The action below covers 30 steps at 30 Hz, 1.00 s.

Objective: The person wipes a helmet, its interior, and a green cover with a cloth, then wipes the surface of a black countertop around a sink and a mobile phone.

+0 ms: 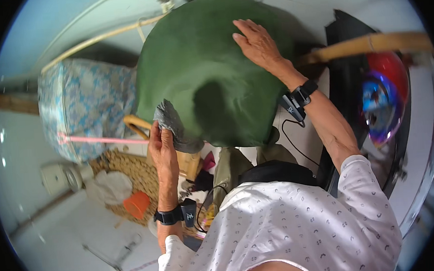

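Observation:
A large rounded form under a smooth green cover point(183, 68) stands in front of me. My left hand point(163, 148) pinches a crumpled, slightly shiny grey cloth point(169, 119) between thumb and fingers, at the cover's near left edge. Part of the cloth hangs down beside the green cover. Over the cover's far right part is my right hand point(258, 43), its fingers stretched out and nothing in it. Whether its palm touches the cover, I cannot tell. A dark shadow falls on the middle of the cover.
To the left stands a bundle under a blue floral cover point(88, 103), with a pink strap point(105, 139) across it. An orange container point(137, 205) and a white bag point(110, 186) lie lower left. A bamboo pole point(370, 45) and a shiny coloured helmet-like object point(384, 105) are at right.

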Tool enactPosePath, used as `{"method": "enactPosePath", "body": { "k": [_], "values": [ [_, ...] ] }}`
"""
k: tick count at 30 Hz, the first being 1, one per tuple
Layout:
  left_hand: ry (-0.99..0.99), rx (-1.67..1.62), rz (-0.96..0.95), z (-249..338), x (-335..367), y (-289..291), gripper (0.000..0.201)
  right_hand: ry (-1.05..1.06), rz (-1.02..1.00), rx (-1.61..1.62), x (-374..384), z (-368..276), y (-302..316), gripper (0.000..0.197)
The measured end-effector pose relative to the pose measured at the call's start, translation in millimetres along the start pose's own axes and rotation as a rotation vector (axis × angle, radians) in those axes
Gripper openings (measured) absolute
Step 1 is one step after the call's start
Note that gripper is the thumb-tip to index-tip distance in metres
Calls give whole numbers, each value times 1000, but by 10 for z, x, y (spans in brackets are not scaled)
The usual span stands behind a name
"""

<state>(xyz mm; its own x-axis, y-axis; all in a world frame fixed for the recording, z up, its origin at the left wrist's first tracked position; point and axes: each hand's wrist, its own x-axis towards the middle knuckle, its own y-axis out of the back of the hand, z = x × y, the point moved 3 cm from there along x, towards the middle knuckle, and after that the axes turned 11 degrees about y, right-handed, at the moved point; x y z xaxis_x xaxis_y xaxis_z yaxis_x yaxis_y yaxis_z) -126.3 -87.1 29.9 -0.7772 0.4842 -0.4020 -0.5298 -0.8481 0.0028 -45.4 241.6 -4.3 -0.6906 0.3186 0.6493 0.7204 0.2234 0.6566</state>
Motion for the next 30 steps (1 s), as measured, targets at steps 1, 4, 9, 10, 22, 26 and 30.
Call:
{"method": "enactPosePath", "body": {
  "k": [1,4,9,10,22,26,30],
  "values": [
    [13,18,-39,-9,26,-44,46,-68,-11,57,27,-102,117,33],
    [20,156,-148,83,71,-297,50,-182,-21,276,-160,-509,401,41],
    [-171,549,-574,121,-118,-918,50,-687,-34,1093,-902,-1424,591,59],
    [-149,619,-685,133,-149,-984,49,-821,195,1169,-1105,-1556,550,52],
    [-1145,1374,-565,-298,675,-1743,55,-1081,851,958,-2193,-1085,1198,38],
    [-1216,1476,-567,-445,725,-1789,59,-828,746,632,-2254,-768,393,46],
    [-1233,1515,-557,-462,719,-1746,58,-838,616,434,-2310,-817,108,52]
  ]
}}
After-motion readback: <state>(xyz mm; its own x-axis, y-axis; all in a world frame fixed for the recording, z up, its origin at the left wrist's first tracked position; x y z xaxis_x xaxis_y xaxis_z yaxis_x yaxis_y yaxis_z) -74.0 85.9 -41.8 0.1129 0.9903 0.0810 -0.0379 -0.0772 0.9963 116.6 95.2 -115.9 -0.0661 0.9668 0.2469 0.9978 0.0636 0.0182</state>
